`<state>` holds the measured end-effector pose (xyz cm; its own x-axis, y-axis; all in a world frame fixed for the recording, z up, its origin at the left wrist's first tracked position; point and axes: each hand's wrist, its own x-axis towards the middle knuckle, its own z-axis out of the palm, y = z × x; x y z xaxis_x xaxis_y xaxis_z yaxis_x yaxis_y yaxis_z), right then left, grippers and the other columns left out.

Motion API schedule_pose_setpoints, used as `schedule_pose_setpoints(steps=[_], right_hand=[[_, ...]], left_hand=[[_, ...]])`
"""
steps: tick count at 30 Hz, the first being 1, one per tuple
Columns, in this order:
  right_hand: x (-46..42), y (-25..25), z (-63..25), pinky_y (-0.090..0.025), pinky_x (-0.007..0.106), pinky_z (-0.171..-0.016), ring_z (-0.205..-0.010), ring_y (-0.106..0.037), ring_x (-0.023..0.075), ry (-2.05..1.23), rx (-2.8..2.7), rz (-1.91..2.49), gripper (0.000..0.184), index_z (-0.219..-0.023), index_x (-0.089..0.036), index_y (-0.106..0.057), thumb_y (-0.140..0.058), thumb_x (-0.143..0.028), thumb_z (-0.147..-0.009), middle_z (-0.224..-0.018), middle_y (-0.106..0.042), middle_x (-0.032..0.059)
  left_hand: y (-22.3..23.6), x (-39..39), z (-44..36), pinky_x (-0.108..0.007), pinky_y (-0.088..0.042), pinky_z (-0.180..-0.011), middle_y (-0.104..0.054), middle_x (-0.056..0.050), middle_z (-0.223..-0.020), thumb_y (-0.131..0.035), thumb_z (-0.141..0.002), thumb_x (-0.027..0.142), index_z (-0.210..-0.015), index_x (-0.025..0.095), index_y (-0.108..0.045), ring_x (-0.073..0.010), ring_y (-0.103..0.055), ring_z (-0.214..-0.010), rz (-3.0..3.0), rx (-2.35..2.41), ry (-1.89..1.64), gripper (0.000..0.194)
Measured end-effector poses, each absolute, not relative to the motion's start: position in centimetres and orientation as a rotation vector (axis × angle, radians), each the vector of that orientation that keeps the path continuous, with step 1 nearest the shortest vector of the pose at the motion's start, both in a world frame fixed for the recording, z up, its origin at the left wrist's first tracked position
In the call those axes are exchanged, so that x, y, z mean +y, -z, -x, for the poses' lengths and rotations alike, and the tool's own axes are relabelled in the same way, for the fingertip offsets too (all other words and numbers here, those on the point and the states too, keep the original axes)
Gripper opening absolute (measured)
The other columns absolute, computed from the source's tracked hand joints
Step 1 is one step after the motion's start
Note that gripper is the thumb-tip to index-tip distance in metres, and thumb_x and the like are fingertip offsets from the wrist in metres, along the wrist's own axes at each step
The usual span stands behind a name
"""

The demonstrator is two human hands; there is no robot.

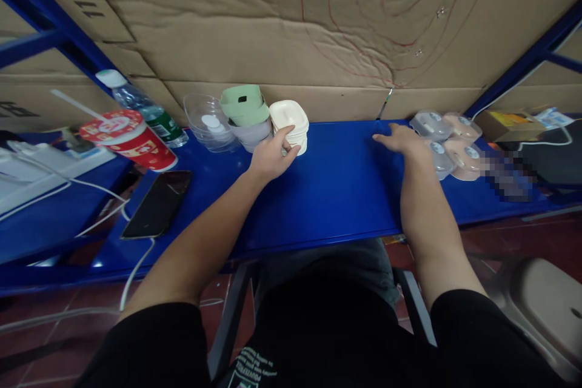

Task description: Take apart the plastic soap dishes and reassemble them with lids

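My left hand [273, 154] has its thumb and fingers closed on the near left edge of a stack of cream, shallow, rounded-square plastic pieces [290, 114]. Just left of it stand green plastic pieces [243, 103] with a dark rectangular opening, piled on pale translucent cups [250, 134]. Farther left sit nested clear plastic bowls [205, 127]. Over the right part of the blue table [331, 185], my right hand [401, 138] is open, fingers apart, holding nothing. Beside its wrist is a group of several closed containers [462, 157] with clear and peach-coloured parts.
On the left lie a black phone [157, 205], a red paper cup [145, 145] with a straw, and a green-labelled water bottle [159, 118]. White cables [130, 279] hang over the edge. Cardboard [236, 30] walls the back. A small box [511, 124] is at the right.
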<state>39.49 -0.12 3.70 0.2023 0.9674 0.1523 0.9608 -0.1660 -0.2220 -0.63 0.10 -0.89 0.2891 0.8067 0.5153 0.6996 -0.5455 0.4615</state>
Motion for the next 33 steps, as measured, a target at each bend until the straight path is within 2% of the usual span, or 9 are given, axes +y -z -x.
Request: schedule_pose_setpoints(steps=[5,9,11,15,20,23,26,29,33], right_hand=[[-1.1,-4.3,-33.4,-0.041,0.073,-0.123,-0.159,-0.041,0.0518,-0.116,-1.935,2.006,0.092,-0.161,-0.02,-0.057,-0.072,-0.074,-0.089,-0.17,-0.05,0.0246],[-1.9,-5.2,-31.3,-0.03,0.084,-0.124,-0.166,-0.027,0.054,-0.023,-1.989,1.96,0.1,-0.168,-0.022,-0.048,-0.08,-0.068,-0.085,-0.18,-0.035,0.0214],[-1.7,-5.2,-32.1,-0.03,0.086,-0.122,-0.163,-0.032,0.0559,-0.082,-2.012,2.015,0.1,-0.164,-0.021,-0.052,-0.082,-0.069,-0.082,-0.176,-0.042,0.0226],[-0.8,-4.4,-33.7,-0.042,0.07,-0.124,-0.153,-0.051,0.0497,-0.348,-2.102,1.984,0.101,-0.162,-0.018,-0.056,-0.079,-0.074,-0.081,-0.166,-0.055,0.024],[-1.0,-3.8,-31.6,-0.039,0.061,-0.13,-0.157,-0.049,0.0436,-0.486,-2.365,1.503,0.115,-0.164,-0.019,-0.053,-0.097,-0.051,-0.063,-0.17,-0.052,0.0199],[-1.9,-4.3,-29.7,-0.043,0.06,-0.127,-0.15,-0.057,0.0412,-0.523,-2.396,1.316,0.097,-0.155,-0.022,-0.062,-0.094,-0.045,-0.067,-0.16,-0.063,0.0163],[-2.7,-5.0,-28.7,-0.05,0.057,-0.12,-0.14,-0.064,0.0384,-0.531,-2.281,1.186,0.079,-0.143,-0.025,-0.068,-0.091,-0.051,-0.072,-0.153,-0.067,0.0137],[-3.6,-5.8,-28.2,-0.055,0.051,-0.11,-0.129,-0.069,0.0333,-0.665,-2.125,1.051,0.07,-0.132,-0.025,-0.068,-0.09,-0.057,-0.075,-0.154,-0.065,0.0139],[-4.8,-6.0,-26.9,-0.059,0.042,-0.096,-0.108,-0.075,0.0258,-1.03,-2.08,0.9,0.069,-0.125,-0.025,-0.067,-0.09,-0.066,-0.074,-0.136,-0.075,0.0104]], left_hand=[[0.4,-0.7,0.5,-0.035,-0.057,-0.081,-0.082,-0.005,-0.096,-0.067,-0.097,0.036,-0.151,0.019,-0.062,-0.0239,-0.076,-0.088,-2.485,1.377,-1.032,0.057],[0.3,-0.7,0.8,-0.033,-0.055,-0.077,-0.081,-0.004,-0.094,-0.067,-0.097,0.036,-0.151,0.019,-0.063,-0.0202,-0.073,-0.079,-2.49,1.357,-1.015,0.056],[0.4,-0.7,0.9,-0.032,-0.054,-0.075,-0.081,-0.004,-0.093,-0.067,-0.097,0.036,-0.149,0.018,-0.064,-0.0191,-0.071,-0.076,-2.49,1.335,-1.021,0.055],[0.5,-0.7,1.0,-0.032,-0.053,-0.073,-0.081,-0.003,-0.091,-0.067,-0.098,0.038,-0.148,0.018,-0.065,-0.0187,-0.07,-0.073,-2.491,1.316,-1.02,0.054],[0.5,-0.8,1.0,-0.031,-0.053,-0.073,-0.081,-0.003,-0.092,-0.066,-0.099,0.039,-0.15,0.019,-0.064,-0.0182,-0.07,-0.073,-2.505,1.286,-1.0,0.054],[0.5,-0.9,1.1,-0.031,-0.054,-0.075,-0.081,-0.004,-0.096,-0.065,-0.1,0.041,-0.15,0.018,-0.063,-0.0184,-0.07,-0.075,-2.518,1.257,-1.01,0.055],[0.1,-1.3,1.0,-0.033,-0.056,-0.075,-0.078,-0.012,-0.122,-0.067,-0.099,0.046,-0.15,0.018,-0.064,-0.018,-0.07,-0.077,-2.556,1.223,-1.093,0.058],[-0.7,-2.2,0.7,-0.035,-0.058,-0.076,-0.067,-0.017,-0.147,-0.071,-0.096,0.05,-0.15,0.021,-0.065,-0.019,-0.071,-0.082,-2.645,1.177,-1.197,0.062],[-1.6,-3.8,0.2,-0.036,-0.061,-0.081,-0.071,-0.014,-0.142,-0.065,-0.102,0.048,-0.137,0.028,-0.073,-0.0217,-0.074,-0.092,-2.806,1.008,-1.27,0.041]])
